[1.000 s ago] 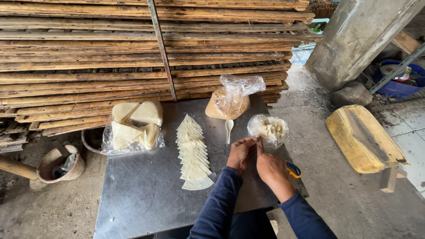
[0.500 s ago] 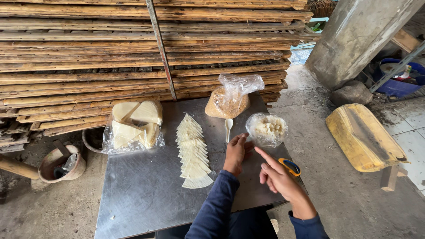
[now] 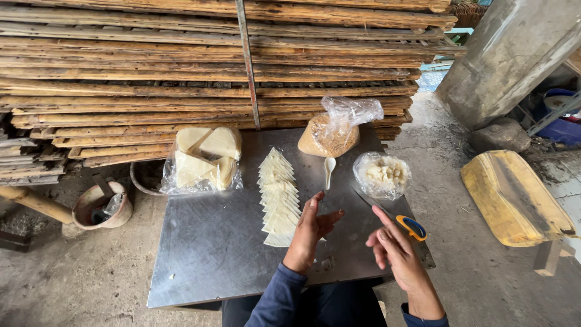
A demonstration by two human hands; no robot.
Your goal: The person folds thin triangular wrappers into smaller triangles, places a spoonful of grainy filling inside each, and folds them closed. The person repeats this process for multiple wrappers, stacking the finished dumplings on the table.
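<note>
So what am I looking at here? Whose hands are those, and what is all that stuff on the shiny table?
The picture comes from a camera worn on a person's head, looking down, so you see that person's own two hands in blue sleeves. There is no machine here. The left hand is open and empty, over the metal table, right beside a row of thin pale triangle sheets. The right hand is open too, holding nothing, close to a knife with an orange and blue handle. Also on the table: a white spoon, a small clear bag of white lumps, a bag of brown crumbs, and a bag of big pale wedges. Behind the table are stacked wooden slats, and on the ground to the right a yellow can.
</note>
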